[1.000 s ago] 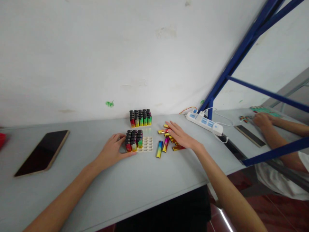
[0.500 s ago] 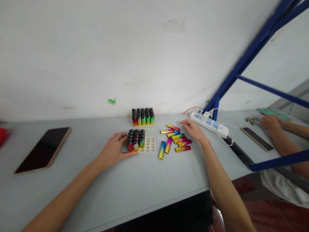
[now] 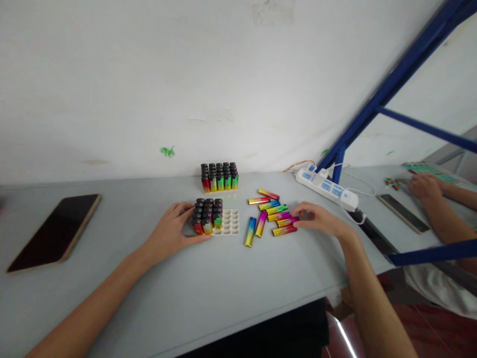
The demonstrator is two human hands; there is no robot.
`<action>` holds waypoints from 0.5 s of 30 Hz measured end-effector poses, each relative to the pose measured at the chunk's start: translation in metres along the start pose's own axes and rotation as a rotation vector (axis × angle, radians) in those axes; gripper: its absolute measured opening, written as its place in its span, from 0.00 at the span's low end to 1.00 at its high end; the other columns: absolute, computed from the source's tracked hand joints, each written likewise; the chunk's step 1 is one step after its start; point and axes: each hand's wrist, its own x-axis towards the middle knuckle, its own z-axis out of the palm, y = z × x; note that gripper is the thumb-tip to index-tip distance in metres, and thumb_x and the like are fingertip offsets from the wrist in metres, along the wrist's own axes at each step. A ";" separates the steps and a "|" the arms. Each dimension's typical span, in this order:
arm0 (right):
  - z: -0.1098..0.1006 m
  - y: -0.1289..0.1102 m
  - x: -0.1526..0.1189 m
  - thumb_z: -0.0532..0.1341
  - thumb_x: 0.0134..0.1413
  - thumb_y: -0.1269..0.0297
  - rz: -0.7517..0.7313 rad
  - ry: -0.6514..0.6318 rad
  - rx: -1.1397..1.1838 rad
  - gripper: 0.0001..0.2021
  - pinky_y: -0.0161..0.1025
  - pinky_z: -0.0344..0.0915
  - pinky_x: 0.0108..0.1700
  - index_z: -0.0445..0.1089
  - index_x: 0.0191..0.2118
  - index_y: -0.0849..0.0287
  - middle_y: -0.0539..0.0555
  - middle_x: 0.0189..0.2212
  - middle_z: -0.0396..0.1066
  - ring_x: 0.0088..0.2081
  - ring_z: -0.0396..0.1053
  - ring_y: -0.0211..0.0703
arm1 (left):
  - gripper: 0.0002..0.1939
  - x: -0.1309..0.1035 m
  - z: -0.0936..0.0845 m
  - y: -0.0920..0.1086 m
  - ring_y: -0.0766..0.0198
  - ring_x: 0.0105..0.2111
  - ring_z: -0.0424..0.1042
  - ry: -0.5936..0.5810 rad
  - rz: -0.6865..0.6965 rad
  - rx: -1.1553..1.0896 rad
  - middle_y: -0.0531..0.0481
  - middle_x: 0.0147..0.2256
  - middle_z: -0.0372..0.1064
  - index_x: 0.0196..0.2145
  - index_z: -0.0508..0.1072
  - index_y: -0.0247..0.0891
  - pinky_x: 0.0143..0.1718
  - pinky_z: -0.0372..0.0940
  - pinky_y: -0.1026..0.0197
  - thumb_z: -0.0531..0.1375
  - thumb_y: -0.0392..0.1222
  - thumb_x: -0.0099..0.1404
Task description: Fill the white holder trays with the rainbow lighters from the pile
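Observation:
A white tray (image 3: 231, 222) holds several upright lighters (image 3: 207, 217) with black tops on its left side; its right-hand slots are bare. My left hand (image 3: 173, 228) curves around the tray's left end, thumb along the front edge and fingers apart from the thumb, against the lighters. To the right of the tray, several shiny multicoloured lighter sleeves (image 3: 262, 223) lie loosely on the table. My right hand (image 3: 316, 219) is at the right end of this pile, thumb and fingers round the end of a red-and-yellow sleeve (image 3: 284, 230). Behind the tray stands a second full block of lighters (image 3: 219, 178).
A large phone (image 3: 55, 228) lies at the left of the grey table (image 3: 208, 288). A white power strip (image 3: 328, 189) with cables is at the right, by a blue metal frame (image 3: 357, 132). Beyond it, another person's hands (image 3: 428, 186) work near a second phone (image 3: 403, 213).
My right hand has moved down and to the right, from behind the sleeves to the nearest one at the right end. My left hand stays at the tray. The view has shifted slightly.

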 end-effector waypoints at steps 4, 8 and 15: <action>-0.002 -0.001 0.005 0.81 0.59 0.30 -0.024 -0.028 0.010 0.28 0.49 0.75 0.43 0.92 0.43 0.52 0.58 0.42 0.87 0.40 0.79 0.54 | 0.40 0.000 0.001 0.000 0.31 0.61 0.83 0.005 0.009 -0.008 0.38 0.59 0.85 0.56 0.89 0.48 0.71 0.78 0.30 0.74 0.84 0.65; -0.004 -0.004 0.011 0.82 0.55 0.28 -0.006 -0.057 -0.006 0.29 0.47 0.75 0.41 0.90 0.39 0.52 0.56 0.38 0.86 0.38 0.78 0.52 | 0.42 0.002 0.002 0.000 0.31 0.60 0.83 0.003 0.003 -0.003 0.37 0.58 0.86 0.56 0.90 0.47 0.70 0.78 0.31 0.75 0.84 0.63; -0.012 -0.011 0.014 0.81 0.52 0.22 0.051 -0.020 0.054 0.35 0.48 0.76 0.44 0.85 0.37 0.54 0.56 0.36 0.85 0.39 0.79 0.53 | 0.44 0.015 0.007 0.003 0.33 0.56 0.85 -0.033 0.007 0.021 0.37 0.57 0.86 0.56 0.87 0.43 0.64 0.80 0.35 0.76 0.84 0.61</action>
